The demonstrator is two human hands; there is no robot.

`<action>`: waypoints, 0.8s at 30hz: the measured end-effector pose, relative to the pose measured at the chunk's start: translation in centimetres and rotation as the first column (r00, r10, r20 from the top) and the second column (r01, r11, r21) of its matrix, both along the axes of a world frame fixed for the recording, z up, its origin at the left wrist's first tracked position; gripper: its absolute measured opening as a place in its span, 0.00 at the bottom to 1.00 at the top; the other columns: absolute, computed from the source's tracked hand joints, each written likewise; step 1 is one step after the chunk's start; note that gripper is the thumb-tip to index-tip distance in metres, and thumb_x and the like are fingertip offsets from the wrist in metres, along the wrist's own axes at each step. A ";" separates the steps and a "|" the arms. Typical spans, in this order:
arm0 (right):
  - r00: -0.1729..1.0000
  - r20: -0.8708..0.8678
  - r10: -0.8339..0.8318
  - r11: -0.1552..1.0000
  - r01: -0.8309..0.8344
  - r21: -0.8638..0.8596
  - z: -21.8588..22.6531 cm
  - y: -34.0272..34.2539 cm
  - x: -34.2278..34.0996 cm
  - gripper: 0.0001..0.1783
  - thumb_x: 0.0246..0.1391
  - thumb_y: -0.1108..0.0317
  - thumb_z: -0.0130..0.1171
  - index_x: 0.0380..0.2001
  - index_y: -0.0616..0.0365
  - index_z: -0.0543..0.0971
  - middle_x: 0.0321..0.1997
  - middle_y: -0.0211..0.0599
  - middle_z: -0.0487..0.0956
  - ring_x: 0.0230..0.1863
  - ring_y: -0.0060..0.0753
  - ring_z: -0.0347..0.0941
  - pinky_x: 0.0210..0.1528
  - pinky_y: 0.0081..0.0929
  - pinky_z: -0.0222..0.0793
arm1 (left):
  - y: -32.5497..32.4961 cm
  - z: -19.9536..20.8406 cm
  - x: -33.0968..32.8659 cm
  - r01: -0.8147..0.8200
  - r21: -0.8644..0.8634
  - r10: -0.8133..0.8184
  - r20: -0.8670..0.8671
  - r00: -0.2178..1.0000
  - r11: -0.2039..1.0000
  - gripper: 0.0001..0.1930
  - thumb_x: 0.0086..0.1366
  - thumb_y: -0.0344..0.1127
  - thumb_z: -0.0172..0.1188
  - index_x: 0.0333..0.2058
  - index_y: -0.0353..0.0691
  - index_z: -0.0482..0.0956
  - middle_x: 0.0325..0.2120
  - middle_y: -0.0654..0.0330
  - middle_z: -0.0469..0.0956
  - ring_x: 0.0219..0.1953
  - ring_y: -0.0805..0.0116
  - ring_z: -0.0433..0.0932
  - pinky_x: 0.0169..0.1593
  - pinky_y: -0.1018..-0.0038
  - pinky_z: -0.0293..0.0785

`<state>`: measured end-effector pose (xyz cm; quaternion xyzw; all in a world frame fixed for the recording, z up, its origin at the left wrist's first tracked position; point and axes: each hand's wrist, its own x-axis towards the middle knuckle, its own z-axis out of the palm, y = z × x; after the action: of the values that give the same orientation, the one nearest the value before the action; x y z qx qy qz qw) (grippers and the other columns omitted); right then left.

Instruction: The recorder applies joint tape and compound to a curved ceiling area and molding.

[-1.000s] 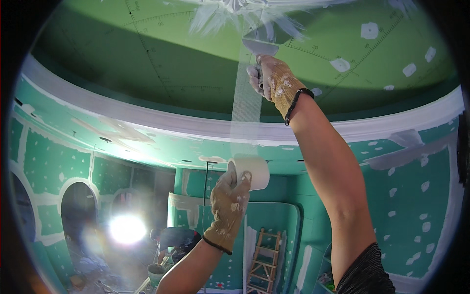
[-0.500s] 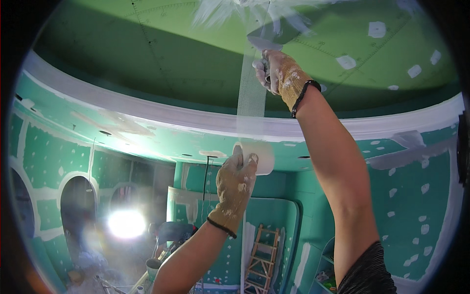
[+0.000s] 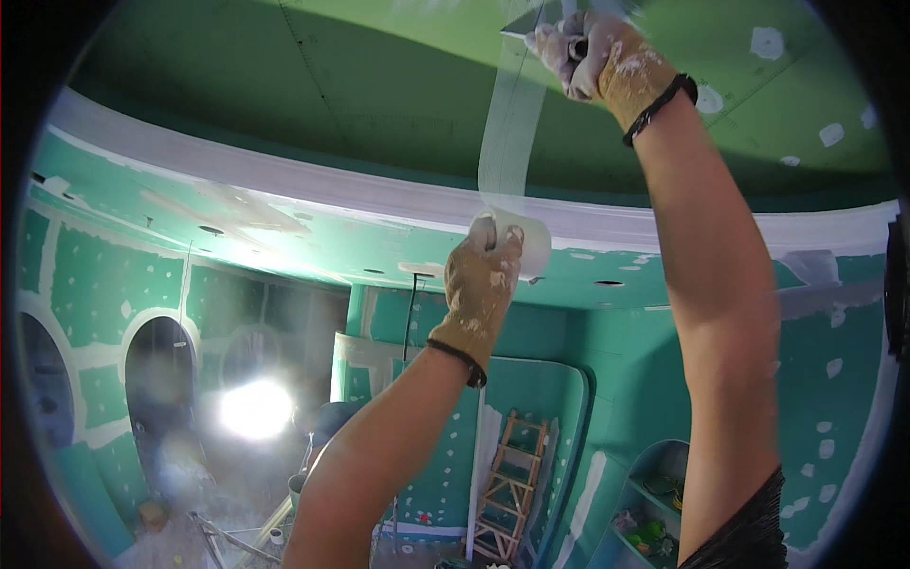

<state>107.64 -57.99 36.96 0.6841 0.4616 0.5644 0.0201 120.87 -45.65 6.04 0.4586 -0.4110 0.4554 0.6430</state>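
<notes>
Both hands wear tan work gloves smeared with white compound. My left hand (image 3: 483,270) is closed on a roll of white mesh joint tape (image 3: 536,248), just under the pale curved ceiling rim. From the roll a strip of tape (image 3: 512,142) runs up to the green ceiling board. My right hand (image 3: 602,62) is raised at the top, its fingers wrapped round the handle of a putty knife (image 3: 519,28). The knife's blade lies over the upper part of the strip, against the ceiling; the hand hides much of the tool.
A pale curved moulding (image 3: 313,194) borders the ceiling recess. Below are green boards with white filler spots, a wooden ladder (image 3: 514,474), a wall niche with shelves (image 3: 654,493) and a bright lamp (image 3: 256,410). Another person (image 3: 332,417) is partly hidden behind my left forearm.
My right hand and the putty knife appear higher and farther right. The left hand with the tape roll has risen closer to the ceiling rim. The whole view has shifted slightly.
</notes>
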 end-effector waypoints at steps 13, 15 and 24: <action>-0.734 0.022 0.679 0.016 0.045 0.999 -3.1 3.6 -4.5 0.15 0.65 0.60 0.53 0.40 0.63 0.77 0.32 0.38 0.80 0.24 0.26 0.76 0.21 0.24 0.74 | 0.2 2.4 1.2 -0.117 -0.014 0.117 0.040 0.992 0.993 0.15 0.69 0.41 0.58 0.45 0.35 0.81 0.33 0.47 0.85 0.37 0.50 0.83 0.46 0.60 0.77; -0.657 -0.064 0.751 0.069 -0.018 0.997 -3.0 3.8 -3.9 0.15 0.64 0.60 0.53 0.40 0.63 0.78 0.32 0.38 0.81 0.24 0.27 0.76 0.21 0.25 0.74 | 0.2 2.6 1.7 -0.108 -0.023 0.109 0.078 0.991 0.994 0.15 0.69 0.41 0.58 0.45 0.35 0.81 0.33 0.47 0.85 0.37 0.49 0.84 0.45 0.59 0.77; -0.153 -0.393 0.907 0.354 -0.230 0.907 -0.8 3.0 -1.0 0.13 0.62 0.62 0.54 0.39 0.62 0.79 0.35 0.39 0.84 0.21 0.32 0.76 0.19 0.29 0.74 | 0.8 3.8 1.7 -0.199 0.051 0.195 0.067 0.978 0.979 0.21 0.72 0.46 0.57 0.51 0.33 0.81 0.38 0.53 0.85 0.40 0.65 0.80 0.50 0.68 0.74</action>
<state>106.62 -54.98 36.20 0.5067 0.4502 0.0749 -0.7314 122.59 -44.81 9.81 0.5011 -0.3958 0.5189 0.5684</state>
